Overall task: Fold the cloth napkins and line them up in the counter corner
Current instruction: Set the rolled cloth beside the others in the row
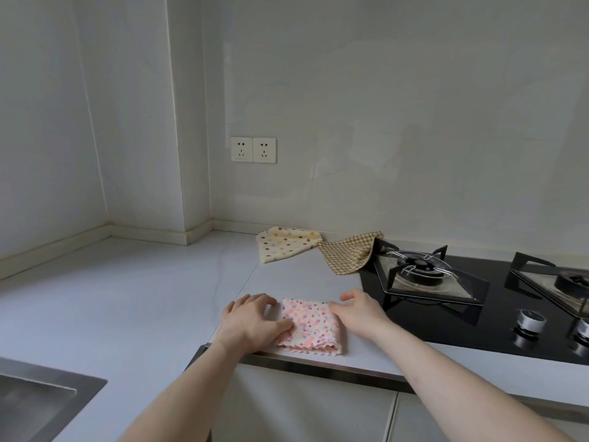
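A pink dotted napkin (314, 327) lies folded into a small square near the counter's front edge. My left hand (255, 320) rests at its left side, thumb pressing on the cloth and fingers on the counter. At its upper right corner my right hand (358, 309) touches the edge with relaxed fingers. Farther back, by the wall, a cream napkin with coloured dots (285, 247) lies unfolded. A tan checked napkin (347, 253) lies rumpled beside it, partly over the stove's corner.
A black glass gas stove (446, 307) with two burners and knobs fills the right of the counter (127, 298). A steel sink (38, 400) is at the lower left. The counter corner (197, 237) lies behind left, below two wall sockets (253, 149).
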The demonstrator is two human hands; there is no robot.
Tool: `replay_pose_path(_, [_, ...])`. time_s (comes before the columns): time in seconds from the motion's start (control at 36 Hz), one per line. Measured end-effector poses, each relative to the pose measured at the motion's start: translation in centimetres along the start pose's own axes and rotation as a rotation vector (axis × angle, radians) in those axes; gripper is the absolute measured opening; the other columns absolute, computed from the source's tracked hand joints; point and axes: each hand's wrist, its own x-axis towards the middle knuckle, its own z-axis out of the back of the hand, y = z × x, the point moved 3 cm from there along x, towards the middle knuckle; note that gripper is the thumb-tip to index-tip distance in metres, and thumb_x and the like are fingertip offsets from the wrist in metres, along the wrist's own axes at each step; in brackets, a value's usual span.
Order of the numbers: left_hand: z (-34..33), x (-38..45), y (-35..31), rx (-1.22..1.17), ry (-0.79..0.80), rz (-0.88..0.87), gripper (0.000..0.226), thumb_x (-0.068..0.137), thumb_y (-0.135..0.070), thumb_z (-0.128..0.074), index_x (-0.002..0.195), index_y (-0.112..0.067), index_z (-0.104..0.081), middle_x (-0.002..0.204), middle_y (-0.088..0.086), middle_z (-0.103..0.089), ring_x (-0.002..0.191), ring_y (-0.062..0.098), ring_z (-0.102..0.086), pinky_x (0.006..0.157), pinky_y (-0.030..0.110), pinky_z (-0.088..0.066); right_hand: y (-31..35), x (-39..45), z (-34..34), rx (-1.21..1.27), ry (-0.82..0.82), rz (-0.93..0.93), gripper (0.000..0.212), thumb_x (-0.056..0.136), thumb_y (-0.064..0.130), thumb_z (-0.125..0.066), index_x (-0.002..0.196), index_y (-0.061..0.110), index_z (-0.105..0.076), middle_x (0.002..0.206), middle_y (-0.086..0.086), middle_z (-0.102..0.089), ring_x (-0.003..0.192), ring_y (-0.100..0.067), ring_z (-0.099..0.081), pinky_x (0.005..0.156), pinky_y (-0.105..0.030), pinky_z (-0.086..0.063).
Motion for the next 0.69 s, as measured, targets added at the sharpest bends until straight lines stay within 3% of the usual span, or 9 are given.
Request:
replay_pose_path(0.14, [0.4, 0.2, -0.1, -0.027, 0.020, 0.020, 0.063, 0.069, -0.072, -0.054, 0.126, -0.045, -0.057, 0.148, -0.014, -0.049, 0.141, 0.019, -0.037, 0.116, 0.040, -0.025, 0.9, -0.2, -1.3, 0.077, 0.142, 0.035, 0.053, 0.091, 0.042, -0.065, 0.138, 0.022, -0.053, 0.137, -0.001, -0.058, 0.118, -0.018, -0.057, 0.098, -0.032, -0.047])
replay_pose_path(0.28, [0.5, 0.9, -0.1, -0.058, 0.042, 0.012, 0.064, 0.068, -0.069, -0.048, 0.126, -0.045, -0.061, 0.148, -0.015, -0.050, 0.138, 0.020, -0.040, 0.115, 0.043, -0.028, -0.6, -1.1, -2.0, 0.245, 0.006, 0.179, 0.037, 0.093, 0.029, -0.070, 0.128, 0.029, -0.060, 0.122, 0.006, -0.063, 0.104, -0.008, -0.062, 0.092, -0.031, -0.057])
replay_pose_path(0.42, [0.5, 1.2, -0.7, -0.117, 0.043, -0.012, 0.063, 0.067, -0.070, -0.053, 0.123, -0.043, -0.066, 0.140, -0.017, -0.055, 0.133, 0.017, -0.045, 0.112, 0.041, -0.031, -0.8, -1.3, -2.3, 0.337, -0.041, 0.274, 0.038, 0.094, 0.023, -0.070, 0.130, 0.031, -0.059, 0.115, 0.010, -0.061, 0.100, -0.008, -0.062, 0.082, -0.022, -0.057])
replay_pose_path(0.53, [0.5, 1.8, -0.3, -0.256, 0.058, -0.007, 0.043, 0.063, -0.064, -0.063, 0.100, -0.047, -0.074, 0.114, -0.021, -0.069, 0.115, 0.012, -0.058, 0.104, 0.036, -0.045, -0.6, -1.3, -2.5, 0.327, -0.047, 0.307, 0.037, 0.094, 0.021, -0.069, 0.128, 0.033, -0.060, 0.108, 0.015, -0.059, 0.092, -0.007, -0.061, 0.073, -0.015, -0.051])
replay_pose_path(0.61, [0.2, 2.0, -0.1, -0.388, 0.055, -0.040, 0.013, 0.073, -0.047, -0.076, 0.084, -0.040, -0.078, 0.087, -0.016, -0.075, 0.091, 0.009, -0.069, 0.090, 0.036, -0.056, -0.9, -1.1, -2.4, 0.325, -0.078, 0.318, 0.034, 0.094, 0.017, -0.069, 0.124, 0.033, -0.064, 0.105, 0.013, -0.060, 0.078, -0.005, -0.055, 0.068, -0.013, -0.046])
replay_pose_path(0.69, [0.3, 1.7, -0.2, -0.444, -0.023, -0.084, 0.004, 0.081, -0.035, -0.079, 0.080, -0.031, -0.079, 0.067, -0.006, -0.067, 0.066, 0.014, -0.062, 0.067, 0.032, -0.051, -1.0, -1.0, -2.3, 0.336, -0.131, 0.323, 0.020, 0.093, 0.019, -0.070, 0.111, 0.028, -0.072, 0.096, 0.014, -0.064, 0.068, 0.000, -0.051, 0.057, -0.009, -0.040])
